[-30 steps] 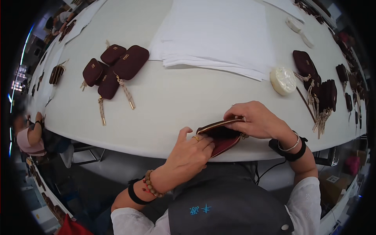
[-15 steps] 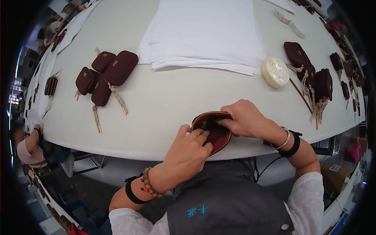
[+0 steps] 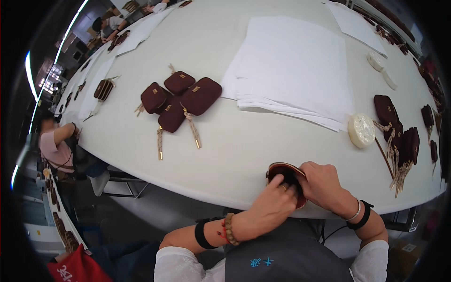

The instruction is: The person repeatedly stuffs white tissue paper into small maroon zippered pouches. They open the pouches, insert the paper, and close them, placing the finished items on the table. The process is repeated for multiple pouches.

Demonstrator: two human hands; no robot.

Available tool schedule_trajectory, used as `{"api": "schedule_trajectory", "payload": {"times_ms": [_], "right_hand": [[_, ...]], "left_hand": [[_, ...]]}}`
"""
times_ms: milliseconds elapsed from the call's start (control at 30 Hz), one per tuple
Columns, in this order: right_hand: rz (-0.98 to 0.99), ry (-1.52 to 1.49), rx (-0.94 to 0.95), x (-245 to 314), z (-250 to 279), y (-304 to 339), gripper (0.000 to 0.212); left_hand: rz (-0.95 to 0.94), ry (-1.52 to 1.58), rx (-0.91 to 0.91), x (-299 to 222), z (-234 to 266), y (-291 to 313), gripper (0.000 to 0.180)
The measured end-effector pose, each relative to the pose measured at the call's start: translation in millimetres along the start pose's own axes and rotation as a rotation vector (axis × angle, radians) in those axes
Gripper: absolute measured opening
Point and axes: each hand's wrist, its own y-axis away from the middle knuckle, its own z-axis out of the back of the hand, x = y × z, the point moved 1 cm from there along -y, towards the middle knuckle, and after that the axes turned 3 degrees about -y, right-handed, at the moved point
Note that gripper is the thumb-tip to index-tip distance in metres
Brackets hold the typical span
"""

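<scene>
A small dark red zip pouch (image 3: pixel 286 166) with a gold-coloured zip edge gapes upward at the table's near edge, just in front of my body. My right hand (image 3: pixel 325 186) grips its right rim, with the fingertips hidden behind and inside the opening. The fingers of my left hand (image 3: pixel 272 207), bent, reach into the mouth of the pouch; their tips are lost in the dark inside. Whether they pinch the lining or something small there is hidden.
Several finished-looking dark red pouches (image 3: pixel 200 96) with cord tassels lie left of a white paper stack (image 3: pixel 296 70). A cream tape roll (image 3: pixel 361 130) and more tasselled pouches (image 3: pixel 410 144) are at right. A person in pink (image 3: pixel 56 145) sits at far left.
The view has swung left, so the table contents appear shifted right and down. My left fingers reach deeper into the pouch, and its opening is more covered by my hands.
</scene>
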Motion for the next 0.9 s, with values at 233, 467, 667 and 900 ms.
{"api": "schedule_trajectory", "payload": {"times_ms": [233, 467, 667, 900], "right_hand": [[-0.022, -0.191, 0.256, -4, 1, -10, 0.024], [-0.020, -1.570, 0.286, -14, 23, 4, 0.055], [-0.172, -1.661, 0.227, 14, 17, -9, 0.058], [-0.179, -1.742, 0.335, 12, 19, 5, 0.053]], "left_hand": [[-0.082, 0.342, 0.326, 2, 11, 4, 0.016], [0.488, 1.985, -0.104, 46, 24, 30, 0.042], [0.589, 2.248, -0.506, 42, 16, 14, 0.052], [0.462, 1.880, -0.422, 27, 1, 2, 0.037]]}}
